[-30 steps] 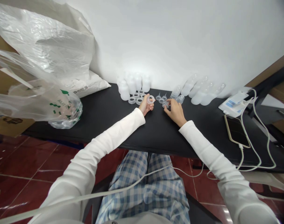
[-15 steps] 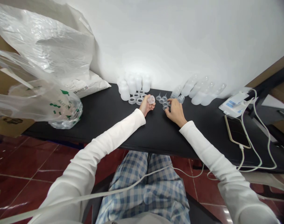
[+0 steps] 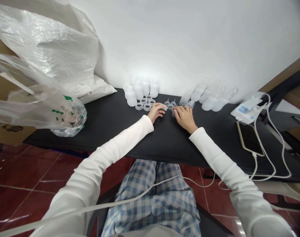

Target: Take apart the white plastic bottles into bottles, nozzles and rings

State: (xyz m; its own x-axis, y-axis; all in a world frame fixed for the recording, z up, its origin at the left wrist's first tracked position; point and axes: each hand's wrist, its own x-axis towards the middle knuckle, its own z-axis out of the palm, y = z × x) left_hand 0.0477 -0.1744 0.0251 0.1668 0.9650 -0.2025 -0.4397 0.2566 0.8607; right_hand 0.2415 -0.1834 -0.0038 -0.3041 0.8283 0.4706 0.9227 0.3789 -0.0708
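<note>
L hand [image 3: 155, 113] on clear ring [image 3: 162, 106], grip unclear; R hand [image 3: 186, 118] curled on teats [image 3: 174, 113]; 5 more rings [image 3: 147, 107], 4 white btls [image 3: 139, 89].

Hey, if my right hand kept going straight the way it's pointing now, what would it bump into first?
Your right hand points forward and inward, and the first thing in line looks like the small clear silicone teat right at its fingertips. It may already be touching; the depth is hard to judge from this view.

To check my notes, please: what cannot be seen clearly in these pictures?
Head view:
- The translucent piece under the left hand: mostly hidden by fingers.
- The small clear pieces under the right hand: hidden by it, count unclear.
- The plastic bag's contents: blurred by its film.
- The white cable: end cut off by the lower edge.
</note>
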